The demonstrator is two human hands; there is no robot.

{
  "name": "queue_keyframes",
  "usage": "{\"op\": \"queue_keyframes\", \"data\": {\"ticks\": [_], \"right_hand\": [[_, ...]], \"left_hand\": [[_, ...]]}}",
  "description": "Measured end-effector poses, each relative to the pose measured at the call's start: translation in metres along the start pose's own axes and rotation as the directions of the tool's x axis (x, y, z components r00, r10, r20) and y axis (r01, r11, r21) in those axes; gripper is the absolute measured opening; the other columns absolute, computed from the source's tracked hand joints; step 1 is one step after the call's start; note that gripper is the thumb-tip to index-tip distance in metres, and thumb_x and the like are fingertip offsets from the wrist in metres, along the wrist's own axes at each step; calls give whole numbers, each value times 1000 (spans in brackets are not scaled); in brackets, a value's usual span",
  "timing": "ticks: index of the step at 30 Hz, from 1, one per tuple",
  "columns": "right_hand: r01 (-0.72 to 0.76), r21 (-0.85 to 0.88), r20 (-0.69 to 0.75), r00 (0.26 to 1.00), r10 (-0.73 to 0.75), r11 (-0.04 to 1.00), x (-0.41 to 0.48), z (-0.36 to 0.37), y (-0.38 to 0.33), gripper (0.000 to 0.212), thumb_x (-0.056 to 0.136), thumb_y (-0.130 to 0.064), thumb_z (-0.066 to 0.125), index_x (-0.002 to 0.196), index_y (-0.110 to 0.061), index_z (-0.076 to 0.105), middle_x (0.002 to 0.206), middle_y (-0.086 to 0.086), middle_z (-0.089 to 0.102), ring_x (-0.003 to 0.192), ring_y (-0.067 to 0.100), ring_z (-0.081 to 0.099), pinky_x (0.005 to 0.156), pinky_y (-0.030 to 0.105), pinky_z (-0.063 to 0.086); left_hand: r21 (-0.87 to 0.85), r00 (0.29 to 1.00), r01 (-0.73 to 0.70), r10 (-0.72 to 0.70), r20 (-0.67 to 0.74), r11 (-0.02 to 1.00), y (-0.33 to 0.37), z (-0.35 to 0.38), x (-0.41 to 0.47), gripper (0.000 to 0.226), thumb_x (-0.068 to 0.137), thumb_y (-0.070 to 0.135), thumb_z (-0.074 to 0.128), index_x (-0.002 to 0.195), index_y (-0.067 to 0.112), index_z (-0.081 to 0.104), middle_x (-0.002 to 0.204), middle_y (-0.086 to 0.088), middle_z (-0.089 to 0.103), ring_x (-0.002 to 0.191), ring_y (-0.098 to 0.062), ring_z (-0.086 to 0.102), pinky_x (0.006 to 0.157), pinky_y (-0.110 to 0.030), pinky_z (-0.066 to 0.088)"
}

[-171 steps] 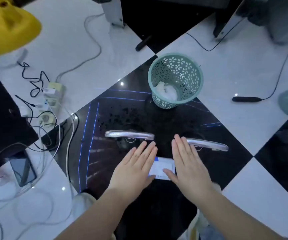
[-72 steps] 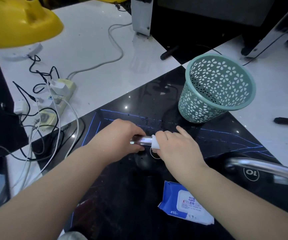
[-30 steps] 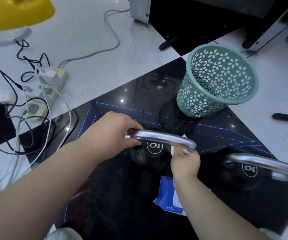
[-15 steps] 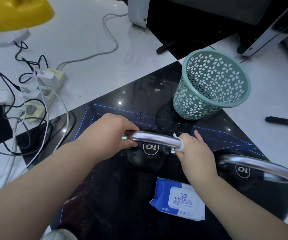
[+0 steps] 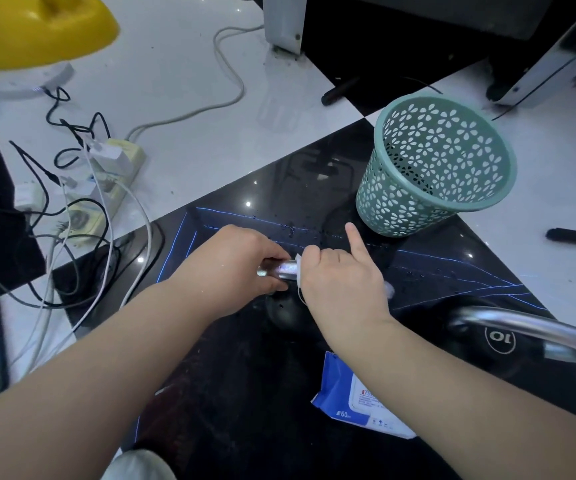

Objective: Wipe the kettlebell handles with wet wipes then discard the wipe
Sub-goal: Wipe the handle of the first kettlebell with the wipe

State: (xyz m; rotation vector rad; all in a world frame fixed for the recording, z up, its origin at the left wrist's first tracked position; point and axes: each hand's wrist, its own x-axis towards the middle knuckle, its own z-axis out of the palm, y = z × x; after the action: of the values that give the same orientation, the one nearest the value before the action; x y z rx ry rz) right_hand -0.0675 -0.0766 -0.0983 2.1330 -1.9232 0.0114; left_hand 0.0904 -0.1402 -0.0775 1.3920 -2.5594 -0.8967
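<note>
Kettlebell handle (image 5: 281, 270) on the near-left bell is seen as a polished steel bar whose long axis runs left to right across the view, low over the black floor tile. Only a short bright stretch is exposed, between the two hands. The left hand (image 5: 234, 263) is clenched round the bar's left end, steadying it. The right hand (image 5: 340, 280) is closed over the bar just to the right, with a white wet wipe (image 5: 298, 271) pinched against the metal and the forefinger raised free. The wiping stroke is judged to lie along the bar's axis, rightward from the left hand. A second handle (image 5: 529, 330) lies further right, nearer the right hand, untouched. The green basket (image 5: 432, 168) stands beyond, and the wipe packet (image 5: 355, 403) lies nearer the person.
</note>
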Motion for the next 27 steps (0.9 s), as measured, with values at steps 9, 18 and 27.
{"op": "queue_keyframes", "data": {"ticks": [9, 18, 27], "right_hand": [[-14, -21, -134, 991, 11, 1000, 2, 1, 12, 35, 87, -11, 56, 59, -14, 37, 46, -2, 21, 41, 19, 19, 106, 47, 41], [-187, 47, 164, 970, 177, 981, -22, 9, 49, 25, 73, -5, 67, 66, -12, 44, 45, -2, 32, 38, 23, 32, 113, 47, 29], [-633, 540, 392, 772, 500, 555, -46, 29, 54, 13, 83, -11, 65, 86, -20, 56, 78, 4, 63, 72, 24, 59, 57, 33, 43]], "left_hand": [[-2, 1000, 22, -22, -10, 1000, -1, 1, 0, 19, 77, 39, 75, 95, 34, 73, 80, 9, 72, 76, -10, 63, 69, -36, 53], [-6, 1000, 30, -30, -4, 1000, -1, 1, -1, 20, 76, 42, 75, 95, 37, 71, 81, 10, 70, 76, -8, 62, 69, -38, 54], [-11, 999, 29, -30, -18, 999, 1, 1, -1, 20, 75, 40, 77, 95, 37, 73, 82, 12, 71, 77, -8, 62, 71, -36, 53]]}}
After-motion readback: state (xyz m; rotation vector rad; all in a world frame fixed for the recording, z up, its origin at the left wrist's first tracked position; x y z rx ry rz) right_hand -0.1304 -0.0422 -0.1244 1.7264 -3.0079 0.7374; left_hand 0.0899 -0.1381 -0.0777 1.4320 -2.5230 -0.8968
